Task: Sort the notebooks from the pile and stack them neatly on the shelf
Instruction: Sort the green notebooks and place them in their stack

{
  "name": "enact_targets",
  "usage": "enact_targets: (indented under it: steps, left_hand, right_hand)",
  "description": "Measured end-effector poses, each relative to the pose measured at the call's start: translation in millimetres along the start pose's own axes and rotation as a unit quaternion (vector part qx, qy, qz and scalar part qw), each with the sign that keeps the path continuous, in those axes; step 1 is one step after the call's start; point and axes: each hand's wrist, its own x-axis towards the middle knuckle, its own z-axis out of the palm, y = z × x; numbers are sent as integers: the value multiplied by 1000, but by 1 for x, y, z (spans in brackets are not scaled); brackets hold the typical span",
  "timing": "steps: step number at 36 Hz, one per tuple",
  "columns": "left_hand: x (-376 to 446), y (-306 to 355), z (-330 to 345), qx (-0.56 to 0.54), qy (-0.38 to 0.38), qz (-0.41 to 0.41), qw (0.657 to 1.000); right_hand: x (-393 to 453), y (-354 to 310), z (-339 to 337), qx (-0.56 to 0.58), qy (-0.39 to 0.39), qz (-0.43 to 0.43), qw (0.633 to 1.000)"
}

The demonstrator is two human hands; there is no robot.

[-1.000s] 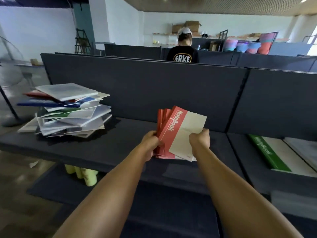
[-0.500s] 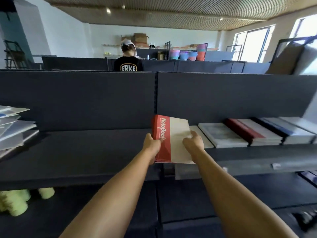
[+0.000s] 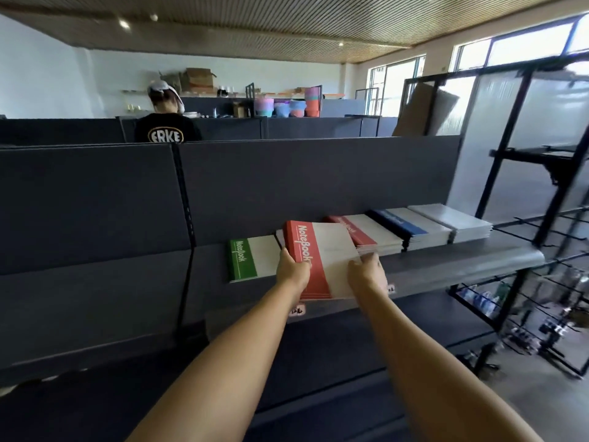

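Bare forearms fill the bottom of the view, both reaching up to the dark grey shelf (image 3: 446,261). The left hand (image 3: 291,271) has its fingers curled around the spine edge of a small stack of red-and-white notebooks (image 3: 318,260), thumb side on top near the "NoteBook" lettering. The right hand (image 3: 366,274) grips the white side of the same stack at its near corner, fingers wrapped under so you can't really see the tips. So both hands are closed on that one bundle, which sits low over the shelf's front lip, slightly tilted; hard to say if it's resting on the surface or just above it.

Just left of the bundle a green-and-white notebook (image 3: 251,258) lies flat on the shelf. Right behind and to the right there's a red-and-white pile (image 3: 363,232) already in place, then a blue-and-white pile (image 3: 411,228), then a plain white pile (image 3: 452,221), all side by side in a row along the back panel (image 3: 287,186).

Off to the right stands a black wire rack (image 3: 541,250). Beyond the partition a person in a black shirt (image 3: 167,130) is standing, and colourful baskets (image 3: 287,106) sit on a far counter.
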Motion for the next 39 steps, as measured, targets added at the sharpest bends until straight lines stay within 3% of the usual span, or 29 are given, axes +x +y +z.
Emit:
enact_targets:
  steps: [5, 15, 26, 39]
  left_hand:
    - [18, 9, 35, 54, -39, 34, 997]
    - [41, 18, 99, 80, -23, 65, 994]
    - [73, 29, 162, 92, 20, 46, 995]
    - [104, 28, 198, 128, 119, -8, 985]
  right_hand:
    - [25, -1, -24, -1, 37, 7, 999]
    - [79, 21, -48, -89, 83, -50, 991]
    - [164, 31, -81, -155, 29, -137, 978]
    - [217, 44, -71, -203, -40, -213, 955]
